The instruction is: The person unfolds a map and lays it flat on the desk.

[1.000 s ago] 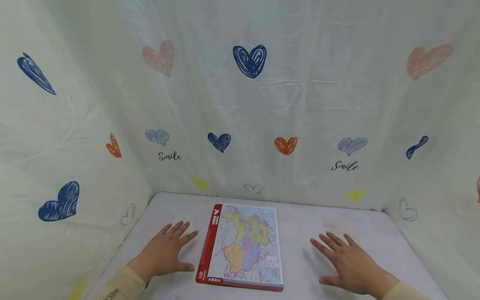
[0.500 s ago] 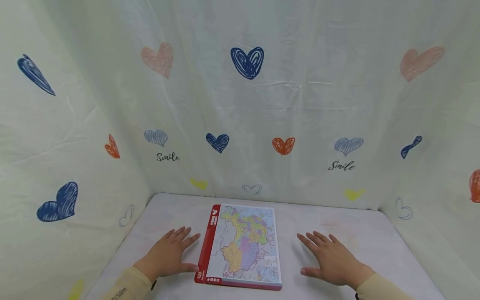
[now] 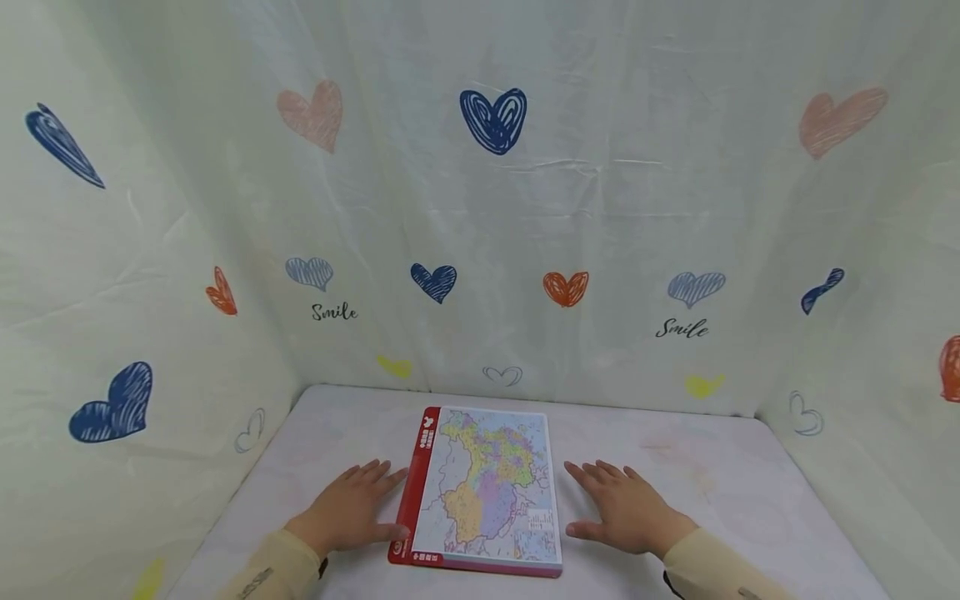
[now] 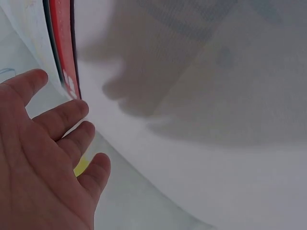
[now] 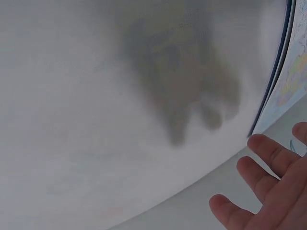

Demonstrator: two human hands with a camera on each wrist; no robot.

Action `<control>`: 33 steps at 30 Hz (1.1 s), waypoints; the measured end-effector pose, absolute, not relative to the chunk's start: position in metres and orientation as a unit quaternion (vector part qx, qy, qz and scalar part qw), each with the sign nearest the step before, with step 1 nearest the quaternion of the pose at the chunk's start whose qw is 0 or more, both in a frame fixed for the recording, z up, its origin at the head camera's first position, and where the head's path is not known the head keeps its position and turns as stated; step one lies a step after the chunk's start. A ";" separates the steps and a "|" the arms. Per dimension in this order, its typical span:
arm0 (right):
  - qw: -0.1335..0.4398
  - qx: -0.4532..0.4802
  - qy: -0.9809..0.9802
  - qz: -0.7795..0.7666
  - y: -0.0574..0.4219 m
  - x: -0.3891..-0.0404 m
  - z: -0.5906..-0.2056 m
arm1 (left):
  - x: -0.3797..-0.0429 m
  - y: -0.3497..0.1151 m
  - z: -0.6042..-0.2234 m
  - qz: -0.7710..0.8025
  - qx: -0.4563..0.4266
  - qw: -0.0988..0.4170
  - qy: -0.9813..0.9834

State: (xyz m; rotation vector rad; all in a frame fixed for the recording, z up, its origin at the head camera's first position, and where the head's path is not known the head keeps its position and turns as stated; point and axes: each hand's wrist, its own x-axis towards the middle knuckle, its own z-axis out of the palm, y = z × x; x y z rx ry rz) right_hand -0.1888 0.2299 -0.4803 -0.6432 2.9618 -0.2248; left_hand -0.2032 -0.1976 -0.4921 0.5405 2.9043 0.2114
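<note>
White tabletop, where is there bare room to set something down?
The white tabletop is bare beyond and right of the right hand, and from the left hand to the heart-printed pale curtain. It's crowded between the hands, around the red-edged rectangular map board; only a thin strip lies behind it.

The far white heart-printed curtain (image 3: 562, 192) shines faintly; dimmer wrist views show blurred shadows (image 4: 158, 81) across the pale flat tabletop (image 4: 240, 177).

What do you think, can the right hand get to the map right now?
Probably yes: the right hand, its fingers spread, hovers or rests just beside the map, and I see only tabletop between them, with nothing in the way.
</note>
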 end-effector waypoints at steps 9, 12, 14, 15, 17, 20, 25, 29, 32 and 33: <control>0.074 -0.215 0.969 -0.093 0.213 -0.197 -0.494 | -0.210 -0.192 -0.505 0.093 0.163 0.108 0.976; 0.081 -0.218 0.967 -0.100 0.208 -0.198 -0.496 | -0.211 -0.190 -0.508 0.100 0.165 0.110 0.975; 0.086 -0.219 0.967 -0.101 0.205 -0.199 -0.498 | -0.212 -0.189 -0.510 0.102 0.169 0.108 0.974; 0.090 -0.218 0.967 -0.100 0.204 -0.199 -0.499 | -0.212 -0.189 -0.511 0.104 0.171 0.107 0.974; 0.097 -0.216 0.966 -0.101 0.201 -0.200 -0.501 | -0.212 -0.187 -0.511 0.104 0.175 0.106 0.973; 0.108 -0.210 0.966 -0.103 0.198 -0.201 -0.502 | -0.211 -0.185 -0.508 0.108 0.174 0.105 0.973; 0.117 -0.207 0.964 -0.116 0.194 -0.202 -0.504 | -0.209 -0.181 -0.507 0.117 0.189 0.105 0.969; 0.117 -0.210 0.964 -0.115 0.192 -0.202 -0.508 | -0.209 -0.179 -0.510 0.117 0.204 0.099 0.967; 0.118 -0.211 0.963 -0.117 0.191 -0.202 -0.509 | -0.210 -0.179 -0.511 0.122 0.206 0.094 0.966; 0.119 -0.212 0.963 -0.118 0.190 -0.202 -0.509 | -0.210 -0.179 -0.512 0.127 0.205 0.093 0.966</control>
